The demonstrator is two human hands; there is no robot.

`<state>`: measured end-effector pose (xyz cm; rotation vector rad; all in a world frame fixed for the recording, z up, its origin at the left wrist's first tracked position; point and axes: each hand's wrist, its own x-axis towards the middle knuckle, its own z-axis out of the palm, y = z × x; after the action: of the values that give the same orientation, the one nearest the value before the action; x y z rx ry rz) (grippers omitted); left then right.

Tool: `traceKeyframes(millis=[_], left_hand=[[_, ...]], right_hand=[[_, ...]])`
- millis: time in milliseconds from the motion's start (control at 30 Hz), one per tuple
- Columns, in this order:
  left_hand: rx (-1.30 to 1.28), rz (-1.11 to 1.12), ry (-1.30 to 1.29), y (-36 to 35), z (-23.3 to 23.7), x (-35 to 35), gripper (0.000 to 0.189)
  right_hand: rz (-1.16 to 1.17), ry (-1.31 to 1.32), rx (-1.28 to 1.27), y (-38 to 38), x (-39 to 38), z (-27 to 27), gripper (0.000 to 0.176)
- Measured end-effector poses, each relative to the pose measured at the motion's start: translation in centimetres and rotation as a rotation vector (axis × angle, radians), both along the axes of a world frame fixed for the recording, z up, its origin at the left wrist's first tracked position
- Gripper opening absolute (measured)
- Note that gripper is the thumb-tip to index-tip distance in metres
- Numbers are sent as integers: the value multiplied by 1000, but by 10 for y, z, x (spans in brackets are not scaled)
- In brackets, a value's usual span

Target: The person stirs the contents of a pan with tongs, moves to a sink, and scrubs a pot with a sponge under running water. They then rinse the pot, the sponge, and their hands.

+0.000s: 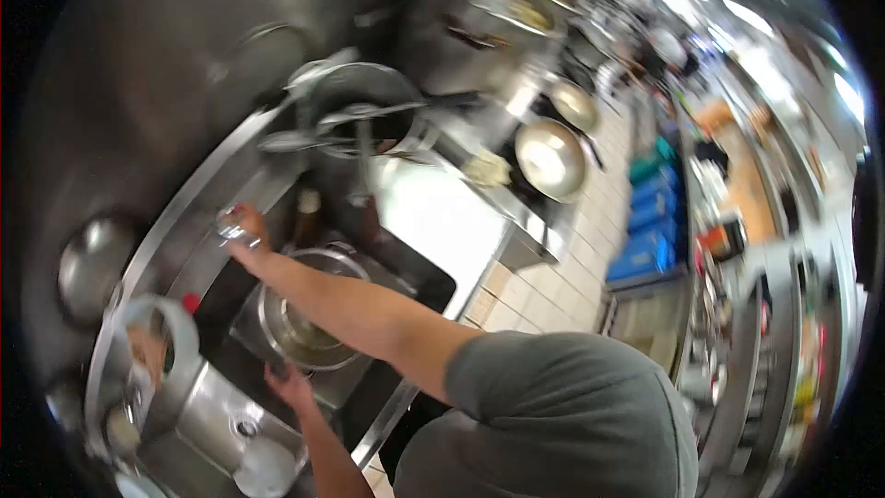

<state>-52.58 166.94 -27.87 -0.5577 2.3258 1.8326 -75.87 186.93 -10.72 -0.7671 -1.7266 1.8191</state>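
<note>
A round metal pot [318, 357] stands in the dark sink basin beneath my forearms, with a loop handle at its far side. My left hand [290, 385] is closed at the pot's lower edge, where a second handle seems to be; blur softens the fingers. Beyond the pot, my right hand [244, 232] is wrapped around a shiny metal tap handle [236, 238] by the back ledge. A red round spot [191, 302] shows on the ledge close by. My right forearm covers part of the pot's opening.
A dark pan [355, 97] and long-handled utensils lie beyond the basin. A second steel sink [226, 410] with a drain adjoins on the left, holding a whitish container [265, 468]. Woks [550, 160] stand on the right. Blue crates [652, 212] line the aisle; people are blurred far back.
</note>
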Motion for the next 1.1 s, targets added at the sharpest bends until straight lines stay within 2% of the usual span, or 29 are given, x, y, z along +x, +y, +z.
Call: traceKeyframes(millis=[67,133,167,233,267,333,367,433,467,500,567,600,667,800,833,900,933,967,1033,1100], left_hand=[[154,-96,7,-22,19,15,61],[118,-104,-201,-35,34,30,62],[255,-151,-253,-41,45,40,59],[270,-155,-318,-44,60,47,58],[294,-152,-373,-42,64,48,56],[302,-215,-371,-43,70,49,56],[320,-263,-352,-42,74,48,55],[324,-285,-363,-26,80,33,53],[323,-300,-370,-18,83,23,50],[331,-308,-362,-11,80,9,50],[606,-278,-434,2,67,-27,50],[646,-270,-431,16,69,-47,43],[732,-276,-415,55,83,-83,37],[983,-327,-469,115,70,-120,37],[1094,-446,-497,131,80,-121,35],[1154,-662,-309,150,95,-125,30],[1188,-756,-209,160,104,-127,28],[1374,-593,-309,155,62,-146,27],[1865,-534,-465,154,-17,-174,28],[1588,-410,-356,151,-3,-162,28]], right_hand=[[356,-182,-306,33,-25,-17,38],[218,-176,19,32,-78,-83,37],[207,-192,16,42,-70,-71,37],[548,-457,-228,62,-52,-5,34],[534,-465,-236,70,-50,-12,34],[731,-77,-360,80,-56,-50,25],[763,-2,-236,82,-57,-69,17],[778,-123,830,77,-41,-112,12],[492,19,700,61,-20,-143,16],[596,-195,90,58,39,-72,15],[330,-104,-666,31,90,-91,12],[328,-95,-660,27,101,-89,12],[14,-146,-1049,20,123,-78,10],[-45,-120,-899,29,152,-33,21],[-90,-66,-885,31,147,-34,22],[-16,36,-890,32,118,-63,24],[3,65,-898,31,114,-48,24],[26,26,-871,34,114,-32,23],[57,-78,-865,31,109,-30,18],[124,-47,-862,30,106,-51,20]])
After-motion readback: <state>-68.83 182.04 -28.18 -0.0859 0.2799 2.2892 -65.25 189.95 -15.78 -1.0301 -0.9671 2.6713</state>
